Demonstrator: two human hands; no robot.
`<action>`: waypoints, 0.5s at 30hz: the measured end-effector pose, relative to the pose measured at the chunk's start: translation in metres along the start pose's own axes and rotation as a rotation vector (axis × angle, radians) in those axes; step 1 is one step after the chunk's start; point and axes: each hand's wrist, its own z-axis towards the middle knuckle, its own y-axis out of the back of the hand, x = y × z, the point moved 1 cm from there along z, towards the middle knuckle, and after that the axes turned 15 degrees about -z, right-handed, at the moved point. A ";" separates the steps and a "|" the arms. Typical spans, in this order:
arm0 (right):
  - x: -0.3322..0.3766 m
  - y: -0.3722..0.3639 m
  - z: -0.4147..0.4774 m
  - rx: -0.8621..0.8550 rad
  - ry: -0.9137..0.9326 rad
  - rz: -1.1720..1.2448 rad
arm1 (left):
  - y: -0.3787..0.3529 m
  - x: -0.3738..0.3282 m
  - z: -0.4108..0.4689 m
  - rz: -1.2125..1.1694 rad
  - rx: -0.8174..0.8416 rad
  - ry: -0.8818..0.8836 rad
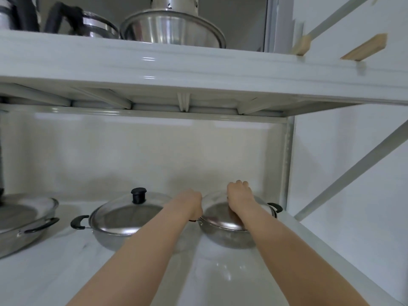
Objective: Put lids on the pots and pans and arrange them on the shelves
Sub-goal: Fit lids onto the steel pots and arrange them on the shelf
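A steel pot (227, 236) with black side handles stands at the back right of the lower shelf (55, 272). A domed steel lid (217, 215) lies on it. My right hand (239, 195) is closed over the top of that lid, hiding its knob. My left hand (191, 203) grips the pot's left handle. To the left stands a second steel pot (114, 236), its lid (123, 217) topped by a black knob.
A wide steel pan (24, 226) sits at the far left of the lower shelf. The upper shelf (176, 69) carries a large steel bowl (172, 29), a kettle and another pot. A white wall with grey diagonal braces closes the right side.
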 end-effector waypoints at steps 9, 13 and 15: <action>0.006 0.001 -0.004 -0.012 -0.029 0.005 | -0.003 -0.013 -0.002 0.041 -0.022 0.011; 0.004 0.001 -0.001 0.004 -0.015 0.005 | -0.004 -0.007 -0.001 0.010 -0.017 0.039; 0.003 0.000 -0.001 -0.003 -0.006 -0.005 | -0.005 -0.005 -0.001 -0.013 -0.024 0.046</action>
